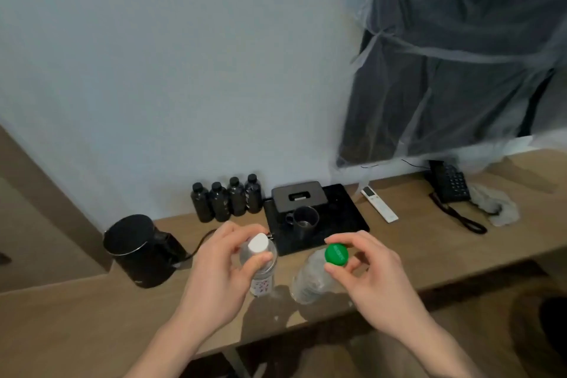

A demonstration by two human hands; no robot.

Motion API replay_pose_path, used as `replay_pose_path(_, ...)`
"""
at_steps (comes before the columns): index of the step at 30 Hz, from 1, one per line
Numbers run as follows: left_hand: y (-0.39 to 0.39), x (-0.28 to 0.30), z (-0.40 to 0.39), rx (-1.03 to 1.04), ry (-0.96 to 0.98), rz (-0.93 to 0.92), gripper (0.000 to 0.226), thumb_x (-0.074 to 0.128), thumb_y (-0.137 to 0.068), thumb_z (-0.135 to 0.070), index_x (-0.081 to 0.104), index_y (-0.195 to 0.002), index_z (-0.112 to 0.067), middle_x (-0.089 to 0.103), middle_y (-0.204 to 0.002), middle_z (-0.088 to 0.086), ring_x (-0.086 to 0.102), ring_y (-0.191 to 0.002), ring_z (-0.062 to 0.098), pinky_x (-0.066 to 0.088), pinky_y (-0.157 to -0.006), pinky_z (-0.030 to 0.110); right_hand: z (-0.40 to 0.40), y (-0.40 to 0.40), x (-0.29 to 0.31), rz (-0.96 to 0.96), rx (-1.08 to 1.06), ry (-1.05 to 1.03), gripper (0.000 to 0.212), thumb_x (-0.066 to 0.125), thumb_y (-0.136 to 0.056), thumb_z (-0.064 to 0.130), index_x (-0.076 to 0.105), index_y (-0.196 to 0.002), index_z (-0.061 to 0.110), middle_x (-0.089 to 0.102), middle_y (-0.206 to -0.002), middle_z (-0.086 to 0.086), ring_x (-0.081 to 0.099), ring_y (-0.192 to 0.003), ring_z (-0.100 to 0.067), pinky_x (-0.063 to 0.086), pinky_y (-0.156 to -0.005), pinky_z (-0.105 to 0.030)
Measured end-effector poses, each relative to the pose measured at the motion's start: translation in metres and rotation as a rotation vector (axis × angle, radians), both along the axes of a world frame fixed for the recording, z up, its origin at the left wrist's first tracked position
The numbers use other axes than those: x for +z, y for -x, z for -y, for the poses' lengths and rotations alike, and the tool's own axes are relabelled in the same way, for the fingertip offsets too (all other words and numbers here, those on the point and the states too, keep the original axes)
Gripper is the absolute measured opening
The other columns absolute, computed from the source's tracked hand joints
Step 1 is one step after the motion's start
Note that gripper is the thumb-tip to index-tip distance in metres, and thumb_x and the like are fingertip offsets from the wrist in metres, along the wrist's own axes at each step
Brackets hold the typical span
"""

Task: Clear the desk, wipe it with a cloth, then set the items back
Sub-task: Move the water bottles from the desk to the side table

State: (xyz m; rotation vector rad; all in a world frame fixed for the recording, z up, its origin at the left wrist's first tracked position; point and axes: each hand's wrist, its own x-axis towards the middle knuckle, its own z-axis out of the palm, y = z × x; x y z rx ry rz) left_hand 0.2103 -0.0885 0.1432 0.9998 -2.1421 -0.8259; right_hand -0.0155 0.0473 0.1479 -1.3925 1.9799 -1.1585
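The table [76,322] is light brown wood. One clear bottle [260,270] has a white cap [257,244], the other [313,279] a green cap [337,253]. Kettle [138,248], four small bottles [227,198], tray [346,215], mug [303,219] and phone [451,184] are black; the remote [380,204] is white.

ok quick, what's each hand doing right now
Left hand: grip closed on the white-capped bottle at its top.
Right hand: grip closed on the green-capped bottle at its cap.

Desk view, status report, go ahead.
Left hand grips white-capped bottle. Right hand pinches green-capped bottle. Kettle, tray, phone uncleared.
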Motion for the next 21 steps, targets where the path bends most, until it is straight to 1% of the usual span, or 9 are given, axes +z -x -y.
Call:
replay_pose_path(1, 0.014, -0.001, -0.021, -0.014, -0.015, -0.015, 0.026, 0.074, -0.089, -0.035, 0.067, -0.111, -0.048, 0.062, -0.1, -0.018, 0.061, -0.1, 0.004, 0.055, -0.086, 0.034, -0.025, 0.011, -0.002, -0.003, -0.015, -0.008, 0.037, 0.084, -0.085, 0.019, 0.069, -0.109, 0.043, 0.063, -0.105, 0.017, 0.065, -0.082, -0.014, 0.053, -0.072, -0.018)
replay_pose_path(3, 0.041, -0.004, -0.063, -0.056, -0.057, -0.049, 0.025, 0.073, -0.09, -0.034, 0.068, -0.112, -0.046, 0.063, -0.101, -0.016, 0.062, -0.1, 0.005, 0.056, -0.086, 0.035, -0.073, 0.034, -0.006, -0.02, -0.05, -0.027, 0.036, 0.084, -0.085, 0.02, 0.069, -0.108, 0.043, 0.063, -0.103, 0.017, 0.065, -0.08, -0.014, 0.055, -0.071, -0.02)
replay_pose_path(6, 0.082, -0.01, -0.121, -0.128, -0.095, -0.065, 0.024, 0.073, -0.092, -0.03, 0.069, -0.113, -0.042, 0.063, -0.102, -0.016, 0.063, -0.101, 0.006, 0.057, -0.086, 0.035, -0.14, 0.064, -0.014, -0.053, -0.123, -0.085, 0.034, 0.083, -0.086, 0.027, 0.067, -0.109, 0.045, 0.061, -0.102, 0.019, 0.065, -0.079, -0.012, 0.059, -0.074, -0.031)
replay_pose_path(8, 0.107, -0.012, -0.155, -0.184, -0.11, -0.05, 0.023, 0.074, -0.092, -0.03, 0.07, -0.112, -0.04, 0.063, -0.102, -0.017, 0.063, -0.102, 0.005, 0.056, -0.086, 0.032, -0.183, 0.08, -0.019, -0.095, -0.163, -0.13, 0.032, 0.082, -0.086, 0.031, 0.066, -0.109, 0.046, 0.06, -0.102, 0.021, 0.064, -0.081, -0.009, 0.06, -0.074, -0.032)
replay_pose_path(11, 0.143, -0.011, -0.197, -0.274, -0.116, -0.035, 0.022, 0.075, -0.092, -0.033, 0.07, -0.112, -0.038, 0.064, -0.105, -0.019, 0.063, -0.103, 0.004, 0.057, -0.084, 0.028, -0.242, 0.102, -0.019, -0.128, -0.219, -0.188, 0.033, 0.082, -0.086, 0.035, 0.063, -0.109, 0.049, 0.058, -0.104, 0.025, 0.063, -0.088, -0.003, 0.058, -0.073, -0.026)
replay_pose_path(14, 0.185, -0.01, -0.228, -0.35, -0.107, -0.001, 0.022, 0.075, -0.092, -0.036, 0.069, -0.113, -0.041, 0.064, -0.104, -0.018, 0.062, -0.103, 0.001, 0.057, -0.081, 0.023, -0.291, 0.13, -0.015, -0.113, -0.307, -0.2, 0.034, 0.082, -0.087, 0.033, 0.064, -0.111, 0.048, 0.06, -0.102, 0.023, 0.061, -0.091, 0.001, 0.055, -0.071, -0.019)
replay_pose_path(17, 0.225, -0.008, -0.251, -0.443, -0.096, 0.027, 0.022, 0.075, -0.092, -0.035, 0.07, -0.112, -0.042, 0.064, -0.102, -0.017, 0.063, -0.101, 0.003, 0.058, -0.082, 0.027, -0.329, 0.153, -0.016, -0.063, -0.385, -0.197, 0.035, 0.083, -0.087, 0.029, 0.066, -0.113, 0.045, 0.061, -0.104, 0.02, 0.061, -0.091, 0.001, 0.05, -0.072, -0.012)
replay_pose_path(21, 0.28, -0.012, -0.272, -0.539, -0.113, 0.054, 0.021, 0.076, -0.091, -0.034, 0.07, -0.109, -0.043, 0.063, -0.101, -0.017, 0.063, -0.1, 0.003, 0.058, -0.084, 0.03, -0.368, 0.187, -0.024, 0.013, -0.48, -0.234, 0.034, 0.081, -0.089, 0.027, 0.066, -0.114, 0.045, 0.061, -0.104, 0.019, 0.063, -0.089, 0.001, 0.053, -0.078, -0.017)
